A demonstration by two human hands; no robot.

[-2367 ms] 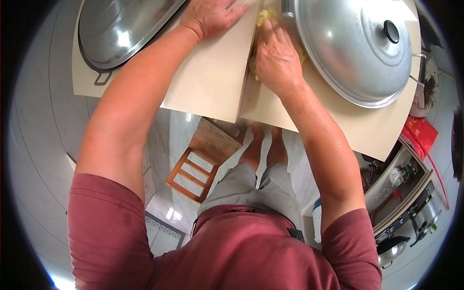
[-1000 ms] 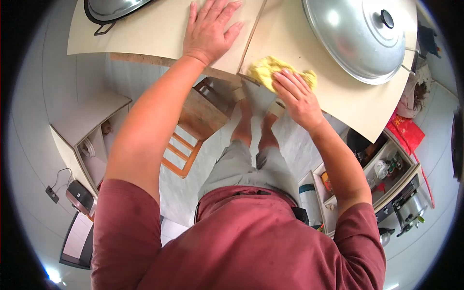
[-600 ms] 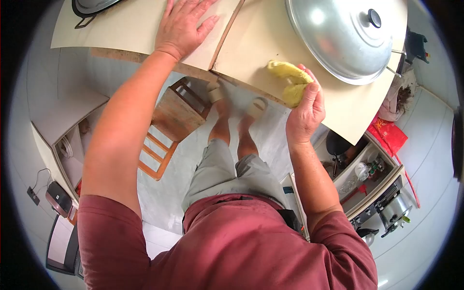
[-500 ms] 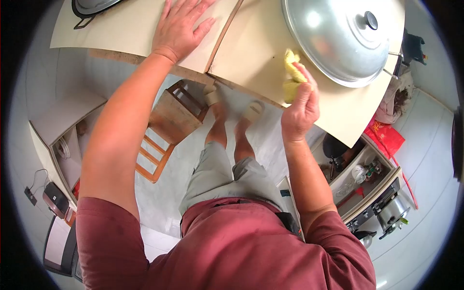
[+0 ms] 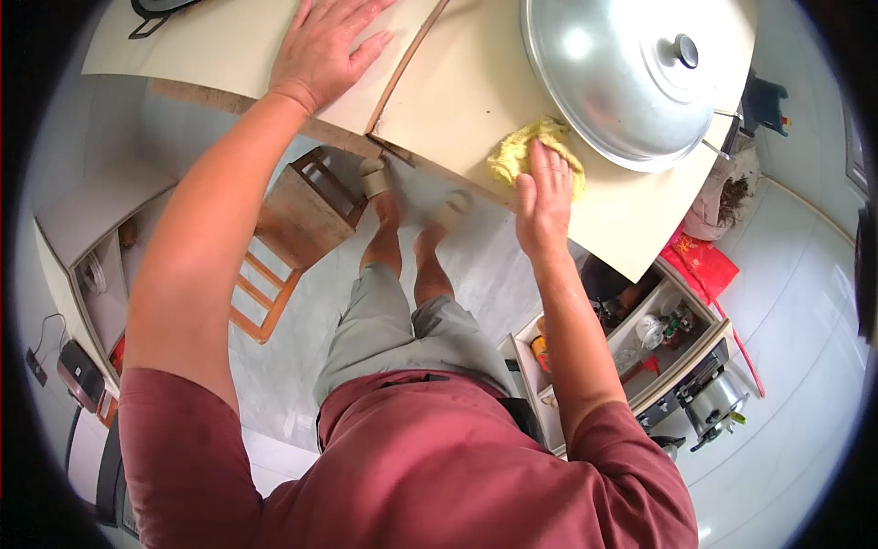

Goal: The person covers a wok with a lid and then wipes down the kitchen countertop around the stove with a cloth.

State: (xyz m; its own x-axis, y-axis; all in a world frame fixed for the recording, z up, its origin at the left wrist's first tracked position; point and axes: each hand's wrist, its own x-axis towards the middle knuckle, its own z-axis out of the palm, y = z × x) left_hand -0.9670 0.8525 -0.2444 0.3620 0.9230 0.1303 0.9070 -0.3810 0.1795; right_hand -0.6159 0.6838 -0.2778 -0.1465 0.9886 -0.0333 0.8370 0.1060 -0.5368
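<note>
Standing over the cream surface [image 5: 439, 110], with the domed silver lid [image 5: 622, 91] in the same place upon it as half a second ago. Propping the left hand [image 5: 325, 50] on it as before, spread, with thumb well out and fingertips beyond the view's edge. Having turned the right hand [image 5: 546, 197] flatter since then; now pressing with fingers nearly straight and close together. Trapping the yellow cloth [image 5: 514, 156] beneath those fingers, crumpled against the surface, near the lid's rim, earlier bunched upright.
</note>
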